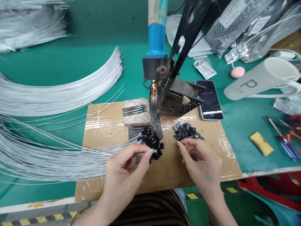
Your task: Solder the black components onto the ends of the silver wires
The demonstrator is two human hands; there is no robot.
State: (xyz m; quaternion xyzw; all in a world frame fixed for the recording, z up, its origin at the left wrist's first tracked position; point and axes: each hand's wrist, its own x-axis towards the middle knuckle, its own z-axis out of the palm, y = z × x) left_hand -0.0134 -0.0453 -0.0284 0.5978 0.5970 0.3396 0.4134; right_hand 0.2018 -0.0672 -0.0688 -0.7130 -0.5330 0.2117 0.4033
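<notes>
Near the worktop's [237,124] front edge, pinching white wires [77,161] with left hand [128,164], holding right hand [202,160] beside loose black components [187,131], grip unclear.

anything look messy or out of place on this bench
A few loose wires stray away from the neat white bundle, breaking its even curve. Dark specks dirty the cardboard near the black parts. Nothing else clearly stands out.
</notes>
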